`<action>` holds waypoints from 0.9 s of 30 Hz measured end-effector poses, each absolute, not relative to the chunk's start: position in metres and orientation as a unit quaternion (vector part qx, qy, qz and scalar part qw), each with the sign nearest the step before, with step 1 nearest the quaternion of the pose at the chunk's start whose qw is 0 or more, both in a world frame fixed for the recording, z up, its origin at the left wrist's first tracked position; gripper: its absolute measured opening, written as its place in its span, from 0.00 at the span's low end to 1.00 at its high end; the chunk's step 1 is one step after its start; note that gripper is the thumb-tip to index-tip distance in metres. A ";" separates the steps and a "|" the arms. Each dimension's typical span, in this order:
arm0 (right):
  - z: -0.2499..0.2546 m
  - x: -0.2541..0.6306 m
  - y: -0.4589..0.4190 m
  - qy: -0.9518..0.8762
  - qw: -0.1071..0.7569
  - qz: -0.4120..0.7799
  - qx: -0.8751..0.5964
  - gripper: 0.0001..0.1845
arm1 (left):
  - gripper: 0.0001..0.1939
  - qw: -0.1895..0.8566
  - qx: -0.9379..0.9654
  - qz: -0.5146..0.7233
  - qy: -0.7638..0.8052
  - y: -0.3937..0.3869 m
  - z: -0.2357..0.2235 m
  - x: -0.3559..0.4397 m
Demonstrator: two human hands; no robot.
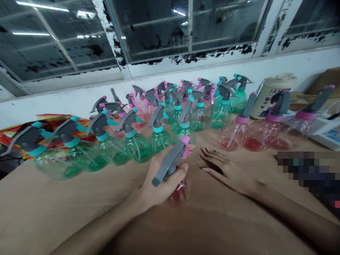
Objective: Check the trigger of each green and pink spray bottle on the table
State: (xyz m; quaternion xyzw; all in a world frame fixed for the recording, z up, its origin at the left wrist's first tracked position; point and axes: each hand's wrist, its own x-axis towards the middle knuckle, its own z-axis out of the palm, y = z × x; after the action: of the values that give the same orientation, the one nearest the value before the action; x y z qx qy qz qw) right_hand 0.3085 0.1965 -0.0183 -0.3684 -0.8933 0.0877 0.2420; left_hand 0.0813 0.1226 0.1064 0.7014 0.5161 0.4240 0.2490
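Observation:
My left hand (161, 179) is wrapped round the neck of a pink spray bottle (180, 194) in the middle of the table. The bottle's grey head with a pink nozzle rises above my fingers, and its clear pink body shows below them. My right hand (225, 170) rests on the tabletop to the right of that bottle, apart from it, with fingers stretched out and nothing in them. Just beyond my left hand stands a row of green spray bottles (138, 147) with turquoise collars. Three more pink spray bottles (261, 134) stand beyond my right hand.
Behind the front row, several more pink and green spray bottles (199, 117) crowd near the wall. A cream container (273, 94) stands at the back right, beside a white device (326, 131). Red and yellow packaging (50, 122) lies at the left. Windows (159, 28) line the wall.

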 end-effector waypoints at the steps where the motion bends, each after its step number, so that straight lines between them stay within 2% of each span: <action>1: -0.018 0.308 0.196 -0.894 0.240 0.085 -0.369 0.27 | 0.08 0.241 0.709 0.419 0.514 0.123 0.107 0.081; 7: -0.019 0.309 0.198 -0.898 0.230 0.077 -0.366 0.27 | 0.03 0.222 0.719 0.414 0.513 0.124 0.103 0.080; 27: -0.017 0.308 0.197 -0.893 0.246 0.092 -0.365 0.27 | 0.07 0.238 0.708 0.414 0.520 0.124 0.101 0.079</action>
State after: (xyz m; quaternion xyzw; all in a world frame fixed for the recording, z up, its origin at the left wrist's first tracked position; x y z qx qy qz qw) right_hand 0.3078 0.1973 -0.0167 -0.3651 -0.8932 0.0921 0.2459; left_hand 0.0793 0.1237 0.1012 0.7078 0.5202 0.4142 0.2385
